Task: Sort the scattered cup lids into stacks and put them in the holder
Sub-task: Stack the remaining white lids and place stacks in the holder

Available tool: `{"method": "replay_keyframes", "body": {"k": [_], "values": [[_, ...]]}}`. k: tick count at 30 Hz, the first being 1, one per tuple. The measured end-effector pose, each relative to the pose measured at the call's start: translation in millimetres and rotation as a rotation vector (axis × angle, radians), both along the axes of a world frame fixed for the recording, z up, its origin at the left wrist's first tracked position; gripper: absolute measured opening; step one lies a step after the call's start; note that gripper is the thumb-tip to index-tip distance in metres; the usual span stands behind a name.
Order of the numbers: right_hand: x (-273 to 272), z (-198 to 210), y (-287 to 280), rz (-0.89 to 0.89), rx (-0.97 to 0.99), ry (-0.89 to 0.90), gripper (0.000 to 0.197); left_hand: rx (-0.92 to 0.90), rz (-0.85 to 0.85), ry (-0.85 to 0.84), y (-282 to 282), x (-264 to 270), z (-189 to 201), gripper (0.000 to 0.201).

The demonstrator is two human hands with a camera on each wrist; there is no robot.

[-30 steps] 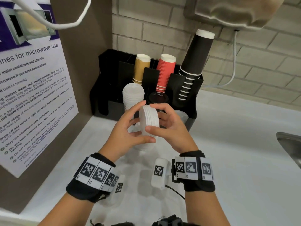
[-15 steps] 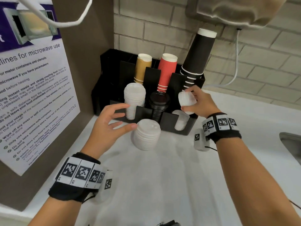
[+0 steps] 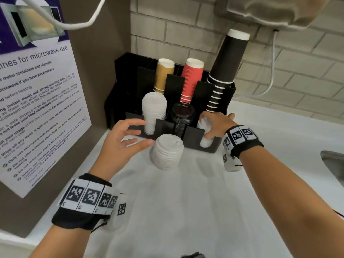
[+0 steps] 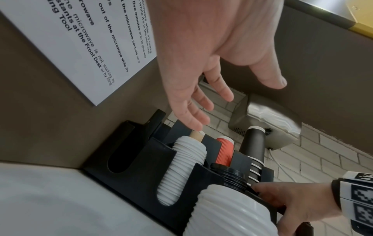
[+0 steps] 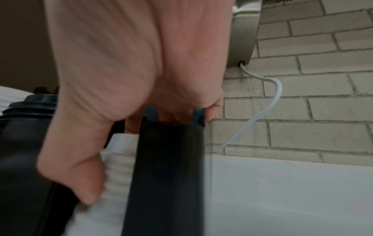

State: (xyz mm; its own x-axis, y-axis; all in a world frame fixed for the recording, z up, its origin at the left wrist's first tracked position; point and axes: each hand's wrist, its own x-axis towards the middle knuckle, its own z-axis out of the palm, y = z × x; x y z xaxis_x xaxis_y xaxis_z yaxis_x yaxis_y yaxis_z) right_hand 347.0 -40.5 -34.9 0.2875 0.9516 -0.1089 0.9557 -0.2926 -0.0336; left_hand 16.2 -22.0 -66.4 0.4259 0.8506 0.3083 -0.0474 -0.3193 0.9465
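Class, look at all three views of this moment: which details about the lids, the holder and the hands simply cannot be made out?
- Small white lids: head view, right hand hides their top and count.
- Right fingers: right wrist view, blurred, behind the holder.
- Black lids: count unreadable, holder wall covers them.
- Loose lid stack: left wrist view, cut off below.

A stack of white ribbed lids (image 3: 168,152) stands upright on the counter, just off the left thumb tip and in front of the black holder (image 3: 163,126). In the holder's front row sit a tall white lid stack (image 3: 153,110) beyond the left fingertips, black lids (image 3: 182,116) in the middle, and a short white stack (image 3: 204,140) under the right fingers.
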Motion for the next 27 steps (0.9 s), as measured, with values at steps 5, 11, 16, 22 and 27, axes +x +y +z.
{"method": "replay_keyframes", "body": {"k": [5,11,16,22,27], "values": [[-3,-3,1,-0.018,-0.061,-0.059,0.068,-0.003,0.002,0.001,0,2,0,0.048],[-9,-9,-2,-0.018,-0.077,-0.111,0.066,0.007,0.001,-0.003,2,2,-2,0.047],[-16,-16,-8,-0.041,-0.044,-0.18,0.062,-0.007,0.001,-0.006,3,2,-3,0.048],[-27,-29,-25,-0.033,0.005,-0.367,0.074,-0.018,0.014,0.003,1,0,1,0.048],[-46,-13,-36,-0.071,0.011,-0.353,0.062,0.002,0.058,0.011,5,0,-1,0.03]]}}
